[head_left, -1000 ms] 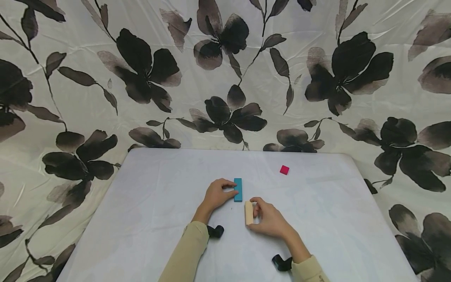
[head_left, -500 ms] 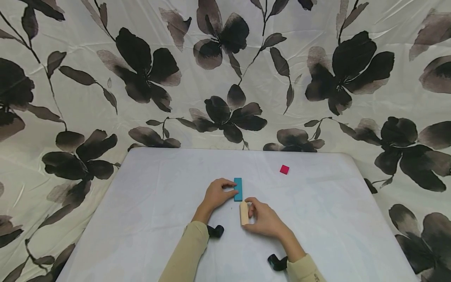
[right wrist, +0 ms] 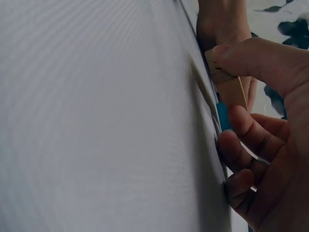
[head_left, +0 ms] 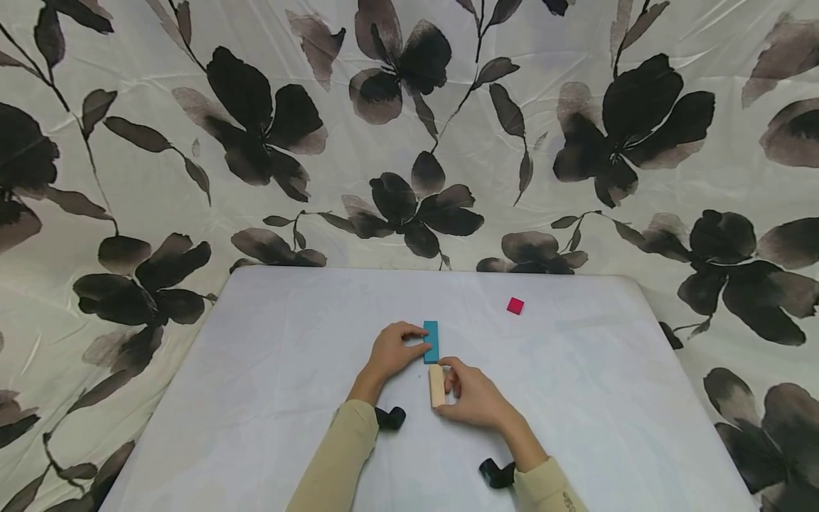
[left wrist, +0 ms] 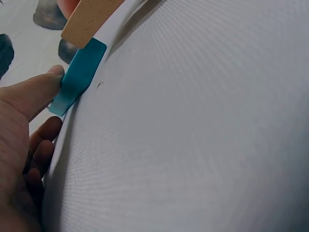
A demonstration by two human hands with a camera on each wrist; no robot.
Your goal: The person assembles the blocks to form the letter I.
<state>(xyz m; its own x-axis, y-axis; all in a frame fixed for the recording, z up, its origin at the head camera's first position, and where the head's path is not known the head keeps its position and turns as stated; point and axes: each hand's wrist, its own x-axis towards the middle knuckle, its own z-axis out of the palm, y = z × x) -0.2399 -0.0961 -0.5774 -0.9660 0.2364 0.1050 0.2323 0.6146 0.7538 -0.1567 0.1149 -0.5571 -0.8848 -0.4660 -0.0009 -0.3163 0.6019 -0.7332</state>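
A blue rectangular block (head_left: pixel 431 341) lies on the white tabletop near the middle. My left hand (head_left: pixel 392 354) is at its left side, thumb and forefinger holding it; the left wrist view shows the thumb (left wrist: pixel 41 89) against the blue block (left wrist: pixel 79 77). Just nearer to me is a plain wooden block (head_left: pixel 437 386), roughly in line with the blue one. My right hand (head_left: pixel 476 395) pinches the wooden block by its two ends, between thumb and forefinger. Whether the blocks touch, or the wooden one rests on the table, I cannot tell.
A small red block (head_left: pixel 515 306) lies farther back on the right side of the white table (head_left: pixel 288 313). Behind the table's far edge hangs a floral cloth (head_left: pixel 512 163). Dark wrist-worn cameras sit at the left wrist (head_left: pixel 392 419) and right wrist (head_left: pixel 495 473).
My right hand has slid the wooden block leftward, from right of the blue block to just below it in the head view. The left hand and blue block stay put.
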